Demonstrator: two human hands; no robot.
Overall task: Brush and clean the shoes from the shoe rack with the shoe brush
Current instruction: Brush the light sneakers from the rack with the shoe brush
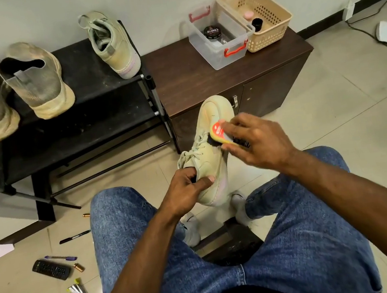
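A seated person steadies a pale yellow sneaker (209, 149) above the knees, toe aimed at 12 o'clock toward the wall. The left hand (186, 189) holds it at the heel collar, thumb pressed on the side, fingers hooked inside the opening. The right hand's (260, 141) grip is closed around a shoe brush (223, 134), its dark bristles laid against the shoe's side at 3 o'clock. The sneaker looks light, with a soft upper likely to give under pressure; the firmer heel and sole seem the surest places to hold. At 10 o'clock, the shoe rack (94, 103) carries the matching sneaker (113, 45) and two dusty grey shoes (32, 80). On the tabletop (189, 76) at 1 o'clock, a tin (212, 32) in a clear box (220, 51) reads "Cherry". The brush's red label is illegible.
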